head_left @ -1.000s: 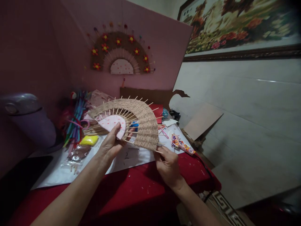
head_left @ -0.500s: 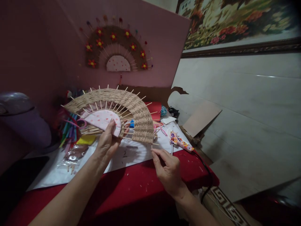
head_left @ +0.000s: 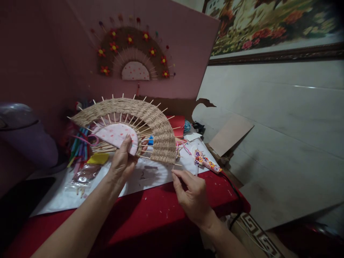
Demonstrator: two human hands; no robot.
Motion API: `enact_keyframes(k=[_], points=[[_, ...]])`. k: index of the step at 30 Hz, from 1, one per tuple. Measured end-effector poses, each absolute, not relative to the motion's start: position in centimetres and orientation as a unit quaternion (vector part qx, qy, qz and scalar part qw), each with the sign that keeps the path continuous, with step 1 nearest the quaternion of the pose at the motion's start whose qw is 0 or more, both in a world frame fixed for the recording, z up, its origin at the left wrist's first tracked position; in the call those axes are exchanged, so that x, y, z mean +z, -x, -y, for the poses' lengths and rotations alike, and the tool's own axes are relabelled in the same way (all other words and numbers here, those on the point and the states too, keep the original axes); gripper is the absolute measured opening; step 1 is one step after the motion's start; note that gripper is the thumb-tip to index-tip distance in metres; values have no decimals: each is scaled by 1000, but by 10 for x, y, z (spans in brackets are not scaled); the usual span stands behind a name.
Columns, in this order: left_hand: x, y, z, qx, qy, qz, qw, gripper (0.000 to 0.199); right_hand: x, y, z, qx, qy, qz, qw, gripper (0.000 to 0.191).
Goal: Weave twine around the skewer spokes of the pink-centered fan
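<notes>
A half-round fan [head_left: 163, 138], woven of tan twine over thin wooden sticks, is held up above the table. Its inner half-disc [head_left: 114, 135] is pale cloth with pink dots. My left hand [head_left: 125, 157] grips this disc, thumb on the front and fingers behind, partly hidden. Just below the fan's lower right corner, my right hand [head_left: 190, 190] is closed in a pinch. A thin strand of twine [head_left: 173, 167] seems to run from that corner into its fingertips. Stick ends poke out past the woven band's outer edge.
A flower-patterned glue gun [head_left: 206, 161] lies at the right, its cord over the edge of the red-covered table [head_left: 150, 211]. Yellow felt [head_left: 98, 158] and a plastic bag [head_left: 83, 175] lie left. Behind, a decorated fan [head_left: 135, 71] hangs on a pink board [head_left: 185, 53].
The fan's left side has shifted slightly up and left. Both hands keep their hold, and the right hand has barely moved.
</notes>
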State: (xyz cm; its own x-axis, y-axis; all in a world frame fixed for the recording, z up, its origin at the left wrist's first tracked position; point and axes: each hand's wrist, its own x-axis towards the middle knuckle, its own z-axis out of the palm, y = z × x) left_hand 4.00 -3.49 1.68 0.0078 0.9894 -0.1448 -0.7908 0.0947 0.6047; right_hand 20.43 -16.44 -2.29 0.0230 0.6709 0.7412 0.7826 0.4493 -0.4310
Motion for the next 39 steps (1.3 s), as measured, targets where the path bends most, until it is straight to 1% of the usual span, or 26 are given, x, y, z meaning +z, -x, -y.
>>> enact_keyframes(k=[4, 8, 11, 17, 23, 26, 32, 39], points=[[17, -40, 36, 652, -202, -267, 680, 8, -16, -211, 161, -95, 526, 703, 470, 10], [17, -39, 37, 637, -215, -270, 689, 11, -9, -222, 155, -114, 539, 692, 466, 8], [18, -38, 37, 625, -219, -279, 695, 16, -7, -229, 152, -99, 549, 674, 484, 7], [19, -36, 37, 612, -213, -282, 708, 18, -15, -231, 154, -87, 560, 642, 517, 9], [17, -36, 37, 575, -223, -299, 728, 24, -16, -234, 147, -50, 534, 668, 516, 9], [14, -35, 35, 569, -232, -300, 730, 24, -15, -238, 145, -70, 521, 676, 517, 6], [10, -34, 32, 562, -251, -312, 724, 23, -13, -244, 146, -131, 513, 704, 472, 2], [9, -36, 33, 561, -241, -321, 724, 24, -6, -245, 150, -169, 514, 724, 428, 6]])
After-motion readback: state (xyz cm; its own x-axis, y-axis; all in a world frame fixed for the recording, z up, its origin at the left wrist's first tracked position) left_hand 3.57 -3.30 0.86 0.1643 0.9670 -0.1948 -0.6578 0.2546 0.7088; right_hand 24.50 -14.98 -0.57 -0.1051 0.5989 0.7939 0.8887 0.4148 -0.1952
